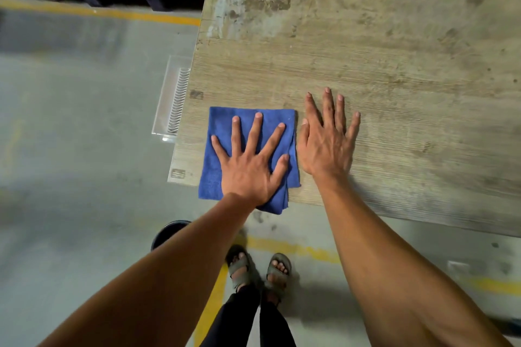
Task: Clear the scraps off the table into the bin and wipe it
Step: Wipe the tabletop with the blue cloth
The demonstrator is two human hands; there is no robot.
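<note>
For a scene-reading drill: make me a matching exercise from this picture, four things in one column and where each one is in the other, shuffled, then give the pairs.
Column one:
1. left hand
2. right hand
3. blue cloth
4. dark bin

Column two:
A. on the floor, partly hidden behind the left forearm
B. flat on the bare table, fingers spread
C. folded at the table's near left corner, overhanging the near edge
D. pressing flat on the cloth

Pairs: 1-D, 2-B, 3-C, 4-A
</note>
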